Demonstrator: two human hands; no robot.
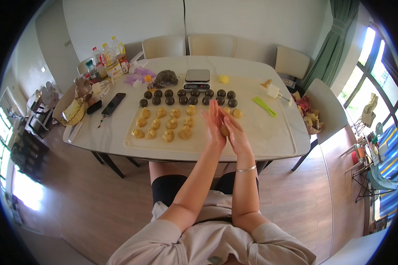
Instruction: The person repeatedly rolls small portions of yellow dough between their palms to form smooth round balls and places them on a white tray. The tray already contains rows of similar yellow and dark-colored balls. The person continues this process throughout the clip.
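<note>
My left hand [215, 127] and my right hand [237, 132] are pressed palm to palm above the pale mat [252, 145], with a yellow dough ball [224, 130] between them near the heels of the palms. To their left lie several lumpy yellow dough pieces [168, 135] in rough rows. A smooth yellow ball [236, 113] sits just beyond my right hand, and another is partly hidden by my fingers. Two rows of dark balls [183, 100] run across the mat behind. Further back stand a digital kitchen scale [197, 76] and a bagged dark mass [166, 79].
A green spatula [264, 106], a white-handled brush or tool [274, 91] and a small yellow lump [223, 79] lie to the right and back. On the left are a phone [113, 104], oil bottles [108, 56] and a knife [75, 132]. Chairs [330, 106] surround the table.
</note>
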